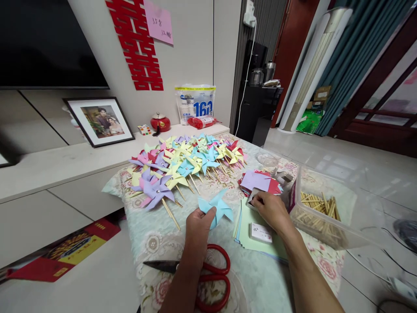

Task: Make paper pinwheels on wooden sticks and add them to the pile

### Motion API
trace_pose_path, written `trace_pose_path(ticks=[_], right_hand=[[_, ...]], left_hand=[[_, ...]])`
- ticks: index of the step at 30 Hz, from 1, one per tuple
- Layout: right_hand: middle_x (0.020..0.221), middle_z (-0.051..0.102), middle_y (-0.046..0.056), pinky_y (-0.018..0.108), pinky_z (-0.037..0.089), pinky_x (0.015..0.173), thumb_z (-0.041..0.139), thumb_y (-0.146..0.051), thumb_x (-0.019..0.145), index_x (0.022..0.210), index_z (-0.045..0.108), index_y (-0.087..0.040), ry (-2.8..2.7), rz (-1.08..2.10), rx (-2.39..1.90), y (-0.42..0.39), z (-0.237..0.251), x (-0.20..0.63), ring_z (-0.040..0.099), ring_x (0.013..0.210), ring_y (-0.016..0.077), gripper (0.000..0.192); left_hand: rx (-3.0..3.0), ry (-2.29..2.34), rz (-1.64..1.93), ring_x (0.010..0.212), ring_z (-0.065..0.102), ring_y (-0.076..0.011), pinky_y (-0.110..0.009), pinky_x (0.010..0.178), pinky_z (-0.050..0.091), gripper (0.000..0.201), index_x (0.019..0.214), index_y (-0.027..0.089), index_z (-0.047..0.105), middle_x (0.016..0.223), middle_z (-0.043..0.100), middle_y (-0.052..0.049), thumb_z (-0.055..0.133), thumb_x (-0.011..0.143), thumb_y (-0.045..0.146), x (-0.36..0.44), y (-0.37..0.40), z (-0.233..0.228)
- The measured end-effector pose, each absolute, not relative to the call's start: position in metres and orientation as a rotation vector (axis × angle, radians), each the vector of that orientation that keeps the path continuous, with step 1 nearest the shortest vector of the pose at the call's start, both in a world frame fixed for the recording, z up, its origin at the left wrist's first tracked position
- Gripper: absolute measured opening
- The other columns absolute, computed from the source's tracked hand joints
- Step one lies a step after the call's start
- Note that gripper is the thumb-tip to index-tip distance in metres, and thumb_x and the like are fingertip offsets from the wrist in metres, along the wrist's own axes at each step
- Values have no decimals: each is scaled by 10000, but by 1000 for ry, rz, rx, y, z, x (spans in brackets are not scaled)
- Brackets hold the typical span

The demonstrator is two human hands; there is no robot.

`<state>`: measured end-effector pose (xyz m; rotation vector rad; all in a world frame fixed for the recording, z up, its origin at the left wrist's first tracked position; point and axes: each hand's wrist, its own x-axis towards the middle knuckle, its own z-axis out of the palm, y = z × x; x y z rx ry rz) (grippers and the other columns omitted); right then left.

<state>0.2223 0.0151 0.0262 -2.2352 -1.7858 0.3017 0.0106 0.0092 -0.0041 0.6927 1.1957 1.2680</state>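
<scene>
My left hand [199, 227] pinches a light blue folded paper pinwheel [217, 207] at its centre, holding it just above the floral tablecloth [153, 237]. My right hand [273, 210] reaches into a small open box [253, 196] beside a stack of coloured paper squares [259, 181]; whether the fingers hold anything is hidden. A large pile of finished pinwheels on sticks [185, 165] lies further back on the table.
Red-handled scissors [208, 274] lie near my left forearm. A clear plastic box of wooden sticks [321, 213] stands at right, a small white card [261, 232] on green sheets [252, 241] beneath my right wrist. A framed photo [99, 120] leans on the white cabinet behind.
</scene>
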Motion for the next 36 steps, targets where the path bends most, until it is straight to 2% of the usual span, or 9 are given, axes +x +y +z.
trace_pose_path(ticks=[5,9,11,15,23,30,36], right_hand=[[799,733,84,272,318,594,503,-258,910,771,615,-196,-1727,281,-2229,15,25,223,644,725,215,189],[642,683,27,273,370,599,501,-291,900,743,575,-213,-1585,327,-2026,13,25,220,619,608,185,191],[594,648,0,273,397,588,538,-327,868,731,565,-219,-1504,437,-1831,13,24,216,607,565,175,177],[636,607,-18,275,446,572,596,-327,804,750,570,-212,-1412,687,-1555,11,24,207,617,567,164,131],[652,605,-24,257,417,603,652,-349,823,767,630,-203,-1486,1052,-1212,1,32,176,545,618,138,158],[647,581,-29,259,393,595,665,-319,791,751,621,-191,-1262,837,-1380,11,26,189,528,598,131,141],[691,588,-23,265,431,619,670,-344,825,788,628,-204,-1347,985,-1200,5,28,177,554,623,141,151]], left_hand=[[675,1163,1272,578,607,-153,-257,580,480,249,752,113,748,635,718,-14,805,607,307,10,9,-3],[669,1147,1290,591,611,-152,-254,598,484,236,767,111,754,632,716,-14,794,622,293,10,10,-2],[653,1142,1298,593,613,-152,-256,606,486,247,769,111,755,646,722,-18,802,611,296,10,10,-3],[645,1124,1308,603,624,-158,-257,616,488,271,772,111,760,670,733,-27,816,598,312,11,10,-3],[654,1108,1325,598,638,-165,-264,629,497,254,771,114,771,654,738,-29,812,591,289,12,9,2],[579,1154,1379,586,607,-145,-263,626,491,282,805,119,755,655,728,-10,804,627,331,9,9,1],[613,1155,1371,585,611,-148,-252,612,481,253,765,110,757,644,725,-17,800,609,305,11,9,2]])
